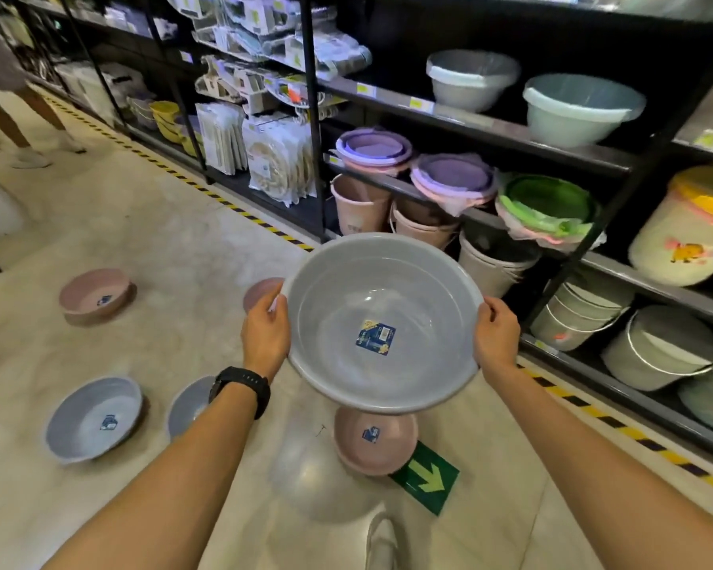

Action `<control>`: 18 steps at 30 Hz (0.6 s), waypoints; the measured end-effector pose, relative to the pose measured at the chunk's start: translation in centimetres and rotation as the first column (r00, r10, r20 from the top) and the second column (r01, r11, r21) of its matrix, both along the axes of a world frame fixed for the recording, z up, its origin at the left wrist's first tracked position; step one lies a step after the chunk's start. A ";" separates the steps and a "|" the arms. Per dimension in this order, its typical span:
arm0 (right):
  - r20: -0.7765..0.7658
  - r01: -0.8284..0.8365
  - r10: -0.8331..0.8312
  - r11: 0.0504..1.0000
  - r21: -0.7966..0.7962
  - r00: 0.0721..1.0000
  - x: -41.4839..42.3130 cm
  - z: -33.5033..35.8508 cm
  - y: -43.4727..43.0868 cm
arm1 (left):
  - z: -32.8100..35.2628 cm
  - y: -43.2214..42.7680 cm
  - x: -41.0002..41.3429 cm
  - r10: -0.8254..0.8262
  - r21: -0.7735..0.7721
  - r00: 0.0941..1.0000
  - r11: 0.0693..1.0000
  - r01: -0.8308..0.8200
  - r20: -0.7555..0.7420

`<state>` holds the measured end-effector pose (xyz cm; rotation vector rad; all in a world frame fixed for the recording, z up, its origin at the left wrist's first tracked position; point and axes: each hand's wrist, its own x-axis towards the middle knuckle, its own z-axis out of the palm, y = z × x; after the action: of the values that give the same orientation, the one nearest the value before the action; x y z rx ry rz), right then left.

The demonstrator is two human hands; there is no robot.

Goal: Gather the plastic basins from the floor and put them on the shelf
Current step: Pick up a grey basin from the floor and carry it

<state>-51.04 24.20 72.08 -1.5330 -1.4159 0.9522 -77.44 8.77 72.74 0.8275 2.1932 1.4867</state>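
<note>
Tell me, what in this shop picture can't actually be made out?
Head view only:
- Pink basin on the floor: mostly hidden behind the left hand and the grey basin it holds.
- Blue-grey basin: half covered by the left forearm.
- Sticker in the grey basin: print too small to read.
- Shelf price tags: blurred.
- Bystander: cut off by the top left edge.
</note>
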 end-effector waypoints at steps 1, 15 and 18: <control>0.006 -0.006 0.006 1.000 -0.007 1.000 -0.3 -0.4 1.2 | -0.5 1.1 -0.2 0.003 -0.008 1.000 1.000 -0.003 0.000; 0.217 0.058 -0.031 0.991 -0.120 0.976 -2.9 -24.2 10.2 | -22.6 13.4 -4.8 -0.114 -0.213 0.994 0.971 0.112 0.005; 0.264 0.074 -0.037 0.989 -0.131 0.964 -2.9 -35.0 10.8 | -32.7 14.7 -5.0 -0.150 -0.227 0.988 0.962 0.151 0.023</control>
<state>-53.90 35.05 37.04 -1.8483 -1.5041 0.8539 -82.46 23.45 40.02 0.8875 2.1914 1.1386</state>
